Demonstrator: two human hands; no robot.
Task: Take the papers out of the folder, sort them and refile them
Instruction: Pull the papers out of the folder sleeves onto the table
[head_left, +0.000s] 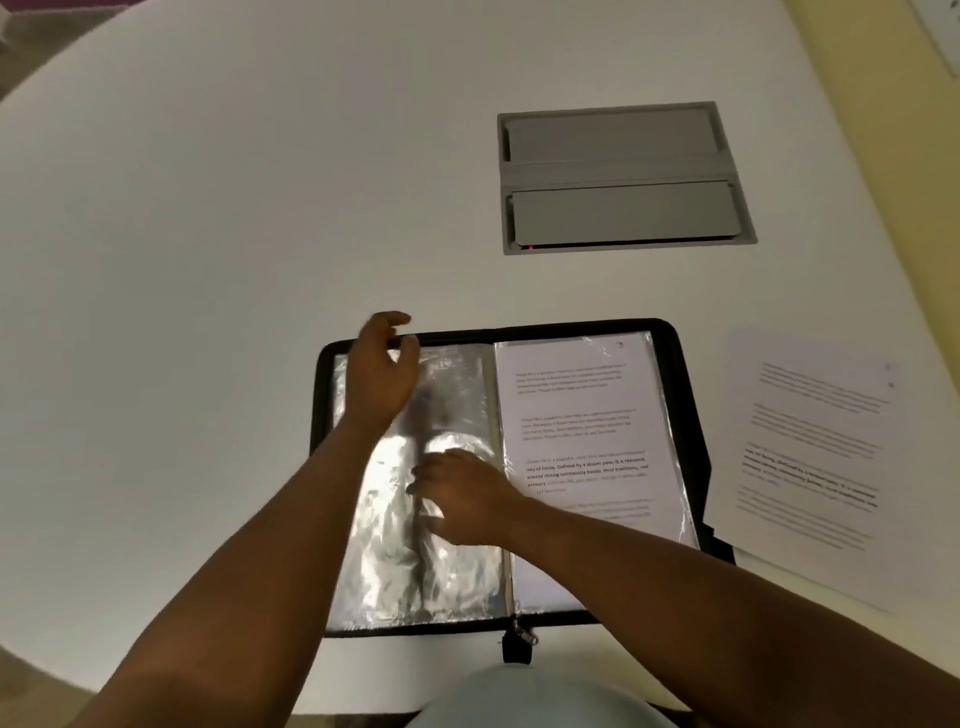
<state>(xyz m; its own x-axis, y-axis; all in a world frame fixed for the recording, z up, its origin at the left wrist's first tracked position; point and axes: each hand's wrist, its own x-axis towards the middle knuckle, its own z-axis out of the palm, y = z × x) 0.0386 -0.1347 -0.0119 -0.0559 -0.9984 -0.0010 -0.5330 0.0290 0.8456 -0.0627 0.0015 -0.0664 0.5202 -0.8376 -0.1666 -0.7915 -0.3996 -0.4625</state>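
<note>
Folder (675, 364): black zip binder lying open and flat on the table, near the person's edge; its spine runs away from the person, so the open spread is longer from side to side
Left page (384, 566): a clear, shiny plastic sleeve with no printed sheet showing in it, glare across most of it
Right page (582, 415): a sleeve holding a printed sheet, long axis running away from the person, top of the text at the far edge, so it reads upright from the person's seat
Zip pull (524, 636): hangs at the near end of the spine, over the folder's near edge
Loose papers (810, 457): printed sheets on the table just right of the folder, long axis also running away from the person, turned slightly clockwise; the near left corner looks tucked under the folder's edge
Left hand (382, 379): over the far part of the left page, fingers loosely curled at the sleeve's top edge; whether they pinch the plastic, cannot tell
Right hand (462, 499): palm down on the left page beside the spine, fingers spread and flat on the plastic, gripping nothing
Table (234, 208): white, rounded
Hatch (623, 176): grey two-flap panel set into the table, well beyond the folder
</note>
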